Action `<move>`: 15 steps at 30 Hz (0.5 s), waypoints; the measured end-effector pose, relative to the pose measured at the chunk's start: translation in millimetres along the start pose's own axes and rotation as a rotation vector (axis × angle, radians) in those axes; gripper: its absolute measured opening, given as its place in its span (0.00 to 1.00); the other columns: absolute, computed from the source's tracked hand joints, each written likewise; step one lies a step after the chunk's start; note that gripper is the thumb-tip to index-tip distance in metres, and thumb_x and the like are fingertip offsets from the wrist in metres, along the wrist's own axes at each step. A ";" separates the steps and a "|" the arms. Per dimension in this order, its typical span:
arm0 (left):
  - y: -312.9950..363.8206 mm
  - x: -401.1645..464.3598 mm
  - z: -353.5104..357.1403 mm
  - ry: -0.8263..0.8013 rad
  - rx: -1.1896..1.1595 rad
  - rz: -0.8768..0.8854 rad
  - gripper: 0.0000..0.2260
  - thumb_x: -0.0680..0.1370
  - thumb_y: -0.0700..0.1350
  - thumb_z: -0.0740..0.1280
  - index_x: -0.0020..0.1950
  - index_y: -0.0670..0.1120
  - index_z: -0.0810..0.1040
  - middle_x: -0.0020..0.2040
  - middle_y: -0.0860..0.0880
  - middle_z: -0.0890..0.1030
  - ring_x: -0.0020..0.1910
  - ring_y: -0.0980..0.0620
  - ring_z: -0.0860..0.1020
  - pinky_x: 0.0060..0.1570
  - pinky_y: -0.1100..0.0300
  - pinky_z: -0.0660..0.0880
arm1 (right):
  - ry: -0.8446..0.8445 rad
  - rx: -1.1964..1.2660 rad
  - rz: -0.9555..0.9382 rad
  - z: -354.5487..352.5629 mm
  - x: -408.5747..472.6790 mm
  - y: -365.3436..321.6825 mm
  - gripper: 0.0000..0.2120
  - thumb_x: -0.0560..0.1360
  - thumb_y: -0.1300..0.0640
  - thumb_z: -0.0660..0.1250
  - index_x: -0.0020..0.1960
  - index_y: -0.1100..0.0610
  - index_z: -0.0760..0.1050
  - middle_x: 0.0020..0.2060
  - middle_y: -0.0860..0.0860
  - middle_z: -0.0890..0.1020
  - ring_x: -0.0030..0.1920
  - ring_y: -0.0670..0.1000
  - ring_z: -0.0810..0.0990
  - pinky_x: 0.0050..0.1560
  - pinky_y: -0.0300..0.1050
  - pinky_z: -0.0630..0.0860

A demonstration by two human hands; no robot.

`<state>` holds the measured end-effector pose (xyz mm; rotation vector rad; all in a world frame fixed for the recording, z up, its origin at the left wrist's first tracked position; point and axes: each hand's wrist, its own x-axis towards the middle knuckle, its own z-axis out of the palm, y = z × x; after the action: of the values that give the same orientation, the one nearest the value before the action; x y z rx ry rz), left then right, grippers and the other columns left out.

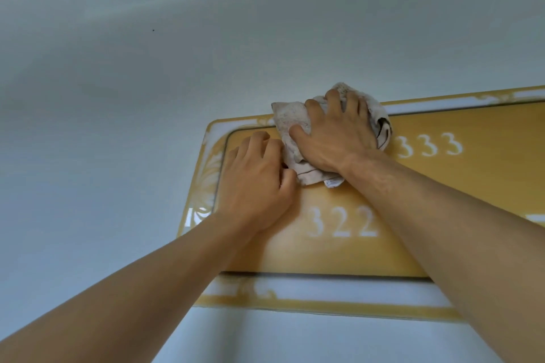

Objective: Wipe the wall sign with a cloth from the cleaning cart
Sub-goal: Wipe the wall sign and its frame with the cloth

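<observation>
Wall sign (442, 186) is the yellow one with the white ornate border, and my view has it filling the lower right, tilted since I'm looking up at it. Fingers (333, 100) of the right hand (336, 138) are spread flat over the cloth (290, 118), pressing it against the sign's top edge, so splayed and pushing rather than pinching. The cloth is a crumpled off-white rag, bunched under that palm, with a flap sticking out toward the sign's upper left corner and a bit poking over the top border onto the wall (147, 97). Left hand (256, 180) sits just beside the cloth on the sign's left part, fingers curled loosely, knuckles up, thumb side touching the rag's lower edge. Can't tell if it's actually gripping any fabric. White numbers 333 (427, 144) show just right of the cloth, 322 (342, 221) below it, between my two forearms.
</observation>
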<state>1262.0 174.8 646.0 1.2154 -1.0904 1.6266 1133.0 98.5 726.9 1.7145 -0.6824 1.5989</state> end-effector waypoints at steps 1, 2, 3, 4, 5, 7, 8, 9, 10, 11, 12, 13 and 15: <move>-11.8 -1.7 -3.0 -0.007 0.009 -0.013 0.17 0.73 0.50 0.57 0.56 0.45 0.76 0.60 0.46 0.75 0.59 0.45 0.71 0.60 0.51 0.68 | 0.002 0.005 -0.002 2.6 2.0 -10.9 0.34 0.78 0.34 0.48 0.78 0.51 0.60 0.79 0.58 0.57 0.76 0.66 0.53 0.77 0.63 0.48; -22.6 -3.2 -5.6 -0.010 0.010 -0.026 0.17 0.73 0.51 0.57 0.57 0.45 0.76 0.61 0.46 0.74 0.61 0.45 0.71 0.61 0.51 0.68 | 0.003 0.005 -0.004 4.1 3.2 -19.5 0.34 0.78 0.34 0.48 0.78 0.51 0.60 0.79 0.58 0.57 0.77 0.66 0.53 0.77 0.62 0.48; -31.0 -4.3 -8.3 -0.016 0.011 -0.036 0.18 0.74 0.51 0.56 0.58 0.45 0.76 0.62 0.46 0.74 0.61 0.45 0.71 0.61 0.51 0.68 | 0.004 0.002 -0.006 5.7 4.1 -25.9 0.34 0.78 0.34 0.48 0.78 0.51 0.60 0.79 0.58 0.57 0.77 0.66 0.53 0.77 0.62 0.48; -41.3 -6.0 -10.9 -0.018 0.020 -0.034 0.18 0.74 0.51 0.56 0.58 0.45 0.75 0.63 0.46 0.74 0.61 0.46 0.71 0.61 0.52 0.67 | 0.004 0.000 -0.008 7.4 4.9 -34.0 0.34 0.78 0.34 0.48 0.79 0.51 0.60 0.78 0.58 0.57 0.77 0.66 0.53 0.77 0.62 0.48; -53.5 -8.0 -13.6 -0.028 0.035 -0.030 0.18 0.75 0.52 0.56 0.58 0.45 0.75 0.62 0.46 0.74 0.61 0.46 0.71 0.60 0.53 0.67 | 0.002 0.000 -0.018 9.6 5.4 -43.4 0.34 0.78 0.34 0.48 0.79 0.51 0.60 0.78 0.58 0.58 0.77 0.66 0.53 0.77 0.62 0.48; -83.3 -12.9 -18.3 -0.035 0.061 -0.021 0.17 0.75 0.52 0.56 0.57 0.45 0.74 0.60 0.47 0.74 0.58 0.47 0.71 0.59 0.54 0.65 | 0.004 -0.001 -0.034 14.5 8.0 -67.7 0.34 0.78 0.34 0.48 0.79 0.51 0.60 0.79 0.58 0.58 0.77 0.66 0.53 0.77 0.62 0.48; -93.8 -14.8 -20.7 -0.030 0.056 -0.031 0.16 0.75 0.52 0.56 0.56 0.45 0.74 0.59 0.47 0.74 0.58 0.47 0.71 0.58 0.55 0.64 | 0.004 -0.001 -0.038 16.0 8.9 -76.1 0.34 0.78 0.34 0.48 0.79 0.51 0.59 0.79 0.58 0.57 0.77 0.65 0.53 0.77 0.62 0.47; -98.1 -16.0 -22.2 -0.030 0.049 -0.050 0.17 0.75 0.52 0.56 0.57 0.45 0.74 0.60 0.47 0.74 0.58 0.47 0.71 0.58 0.56 0.64 | 0.001 0.003 -0.036 17.1 9.9 -79.6 0.34 0.78 0.34 0.48 0.79 0.50 0.59 0.79 0.58 0.57 0.77 0.65 0.52 0.77 0.62 0.47; -104.9 -18.1 -23.9 -0.028 0.047 -0.066 0.17 0.76 0.52 0.56 0.59 0.45 0.74 0.61 0.46 0.74 0.59 0.46 0.71 0.59 0.56 0.63 | -0.006 0.008 -0.034 18.7 11.5 -85.8 0.34 0.78 0.34 0.48 0.79 0.50 0.59 0.79 0.58 0.57 0.77 0.65 0.52 0.77 0.62 0.47; -110.4 -20.4 -24.9 -0.032 0.048 -0.080 0.17 0.76 0.52 0.56 0.60 0.46 0.74 0.63 0.46 0.74 0.61 0.46 0.71 0.59 0.55 0.63 | -0.015 0.013 -0.037 20.1 12.3 -91.2 0.34 0.78 0.34 0.48 0.79 0.50 0.59 0.79 0.57 0.56 0.77 0.65 0.51 0.77 0.62 0.46; -120.4 -22.9 -26.7 -0.035 0.051 -0.089 0.18 0.77 0.52 0.56 0.62 0.46 0.74 0.63 0.46 0.73 0.61 0.46 0.71 0.60 0.55 0.63 | -0.018 0.016 -0.045 22.0 14.0 -101.0 0.34 0.78 0.34 0.48 0.79 0.50 0.58 0.79 0.57 0.56 0.78 0.66 0.51 0.77 0.62 0.46; -132.2 -25.7 -29.1 -0.036 0.051 -0.098 0.18 0.77 0.52 0.55 0.63 0.46 0.74 0.64 0.46 0.73 0.62 0.46 0.71 0.61 0.55 0.63 | -0.017 0.020 -0.055 24.0 16.1 -112.7 0.34 0.78 0.34 0.48 0.79 0.50 0.58 0.79 0.57 0.56 0.78 0.65 0.51 0.77 0.62 0.45; -151.3 -30.4 -32.7 -0.042 0.037 -0.124 0.20 0.77 0.51 0.54 0.66 0.46 0.73 0.65 0.47 0.73 0.63 0.46 0.70 0.63 0.56 0.63 | -0.009 0.020 -0.063 27.4 18.7 -129.8 0.34 0.78 0.34 0.49 0.79 0.50 0.58 0.79 0.57 0.56 0.77 0.65 0.51 0.77 0.62 0.45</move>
<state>1401.8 247.4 636.3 1.3207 -0.9943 1.5396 1252.0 160.0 728.4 1.7413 -0.6128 1.5606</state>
